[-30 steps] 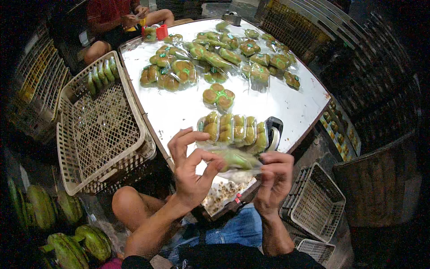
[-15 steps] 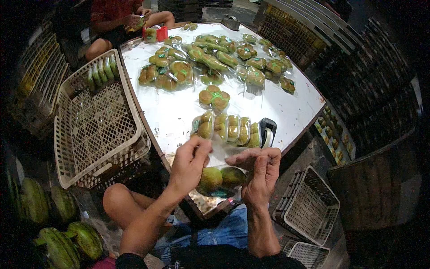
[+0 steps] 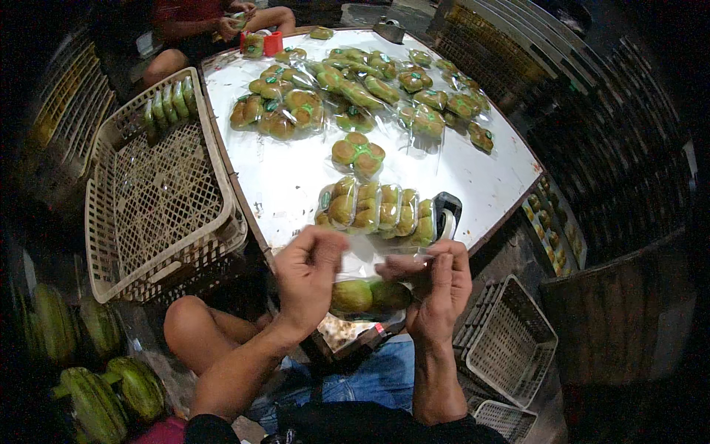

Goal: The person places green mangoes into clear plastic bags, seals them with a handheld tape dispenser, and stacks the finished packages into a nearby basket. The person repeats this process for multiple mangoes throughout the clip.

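At the table's near corner lies a clear plastic bag [image 3: 360, 255] with green-brown buns [image 3: 353, 295] in it. My left hand [image 3: 305, 277] pinches the bag's loose upper film at its left side, thumb against curled fingers, slightly blurred. On the right side, my right hand [image 3: 438, 288] grips the film too, thumb up and fingers reaching left across the bag. Just beyond my hands a row of packed buns [image 3: 366, 206] stands on edge, beside a black tape dispenser [image 3: 447, 214]. Farther out sits a single flower-shaped bun pack [image 3: 358, 154].
Many bagged buns [image 3: 347, 81] cover the far half of the white tabletop [image 3: 274, 185]. A beige crate [image 3: 159, 200] with several packs stands left. Grey crates [image 3: 510, 340] lie lower right. Ribbed green things [image 3: 92, 403] are lower left. Another person's hands [image 3: 235, 24] work at the far left.
Both hands stay on the bag's film, with the left hand shifting slightly left and the fingers blurred. The view has moved a little. The other person's hands have shifted.
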